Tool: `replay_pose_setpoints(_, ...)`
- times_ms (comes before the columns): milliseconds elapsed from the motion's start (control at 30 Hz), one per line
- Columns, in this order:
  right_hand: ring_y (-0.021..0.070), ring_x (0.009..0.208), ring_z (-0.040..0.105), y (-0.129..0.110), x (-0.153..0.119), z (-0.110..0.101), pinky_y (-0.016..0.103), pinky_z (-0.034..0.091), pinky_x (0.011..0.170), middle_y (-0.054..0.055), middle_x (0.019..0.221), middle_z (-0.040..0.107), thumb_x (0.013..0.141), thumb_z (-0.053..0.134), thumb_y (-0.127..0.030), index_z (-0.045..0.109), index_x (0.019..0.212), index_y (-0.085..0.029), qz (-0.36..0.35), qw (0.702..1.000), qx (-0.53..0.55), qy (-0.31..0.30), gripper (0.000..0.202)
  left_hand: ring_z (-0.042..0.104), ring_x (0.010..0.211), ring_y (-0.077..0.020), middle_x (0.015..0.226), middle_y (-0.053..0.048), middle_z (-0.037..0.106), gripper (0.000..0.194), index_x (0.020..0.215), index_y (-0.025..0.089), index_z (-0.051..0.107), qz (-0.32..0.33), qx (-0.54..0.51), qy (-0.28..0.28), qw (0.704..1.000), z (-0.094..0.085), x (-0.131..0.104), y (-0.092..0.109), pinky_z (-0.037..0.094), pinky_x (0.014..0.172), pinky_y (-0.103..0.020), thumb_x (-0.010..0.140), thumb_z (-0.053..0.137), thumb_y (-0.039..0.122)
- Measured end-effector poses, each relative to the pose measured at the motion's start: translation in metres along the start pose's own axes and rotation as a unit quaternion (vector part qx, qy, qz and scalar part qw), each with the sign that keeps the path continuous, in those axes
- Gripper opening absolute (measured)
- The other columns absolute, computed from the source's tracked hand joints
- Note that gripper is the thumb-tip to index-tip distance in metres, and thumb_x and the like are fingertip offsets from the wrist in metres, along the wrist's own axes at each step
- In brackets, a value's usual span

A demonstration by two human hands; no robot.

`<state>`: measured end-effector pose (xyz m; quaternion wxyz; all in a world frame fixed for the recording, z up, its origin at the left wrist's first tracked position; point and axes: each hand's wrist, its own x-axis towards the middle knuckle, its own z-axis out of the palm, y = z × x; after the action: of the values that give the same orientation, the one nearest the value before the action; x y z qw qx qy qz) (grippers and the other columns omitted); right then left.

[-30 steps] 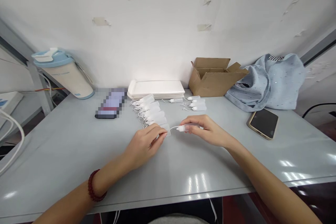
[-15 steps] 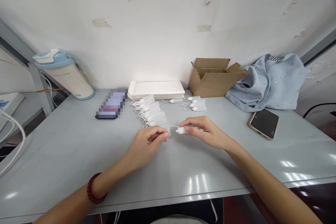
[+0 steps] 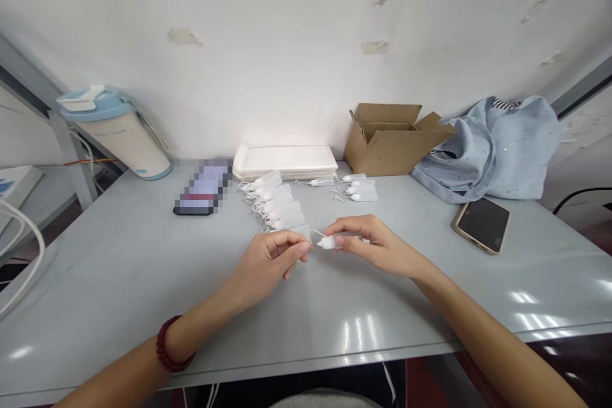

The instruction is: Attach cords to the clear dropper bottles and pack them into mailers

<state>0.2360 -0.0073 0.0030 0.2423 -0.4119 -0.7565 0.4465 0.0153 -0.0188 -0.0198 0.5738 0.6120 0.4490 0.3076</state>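
My right hand (image 3: 368,242) is closed around a small clear bottle (image 3: 327,242) whose white pointed tip faces left. A thin white cord runs from the bottle's cap toward my left hand (image 3: 282,255). The thumb and fingers of my left hand are pinched together close to the tip, on something too small to make out. Just behind my left hand lies a row of several small bottles (image 3: 282,207) with looped cords. More small bottles (image 3: 363,191) lie behind my right hand, and a single one (image 3: 321,182) rests in front of the white stack.
White flat stack (image 3: 291,159) and open cardboard box (image 3: 392,150) stand by the wall. A tumbler (image 3: 124,140) and a phone (image 3: 203,188) are at left. At right are a blue cloth bag (image 3: 516,153) and another phone (image 3: 482,224). The grey table's front edge (image 3: 287,370) runs below my forearms.
My left fingertips have shifted slightly right, and the bottle tip in my right hand has moved slightly left and down, closer to them. The view has tilted very slightly.
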Motion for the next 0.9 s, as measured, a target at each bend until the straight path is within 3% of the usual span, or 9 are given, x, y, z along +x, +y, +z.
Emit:
replay_pose_setpoints(400, 0.0127, 0.073, 0.053, -0.002, -0.001, 0.0, 0.025, 0.04, 0.066, 0.0, 0.08, 0.063, 0.087, 0.049, -0.023, 0.066, 0.091, -0.019, 0.003, 1.0, -0.017, 0.005, 0.017, 0.04, 0.047, -0.006, 0.062, 0.004, 0.054, 0.025, 0.076, 0.017, 0.064, -0.001, 0.0, -0.007, 1.0, 0.0, 0.0, 0.001, 0.035, 0.049, -0.02, 0.085, 0.055, 0.039)
replay_pose_setpoints(700, 0.0134, 0.075, 0.055, -0.004, -0.002, 0.005, 0.02, 0.032, 0.05, 0.001, 0.084, 0.065, 0.087, 0.05, -0.025, 0.065, 0.09, -0.018, -0.004, 0.999, -0.045, -0.001, 0.017, 0.042, 0.049, -0.008, 0.065, 0.002, 0.056, 0.024, 0.077, 0.016, 0.064, 0.007, 0.025, -0.01, 1.0, 0.002, -0.001, -0.002, 0.035, 0.048, -0.021, 0.084, 0.055, 0.038)
replay_pose_setpoints(900, 0.0115, 0.071, 0.052, -0.003, -0.001, 0.01, 0.019, 0.031, 0.05, -0.001, 0.08, 0.063, 0.084, 0.05, -0.019, 0.065, 0.089, -0.018, 0.007, 0.999, -0.053, -0.005, 0.016, 0.039, 0.049, -0.0076, 0.061, 0.003, 0.053, 0.023, 0.074, 0.015, 0.063, 0.017, 0.054, -0.001, 0.998, 0.005, -0.002, -0.003, 0.033, 0.047, -0.02, 0.083, 0.055, 0.035)
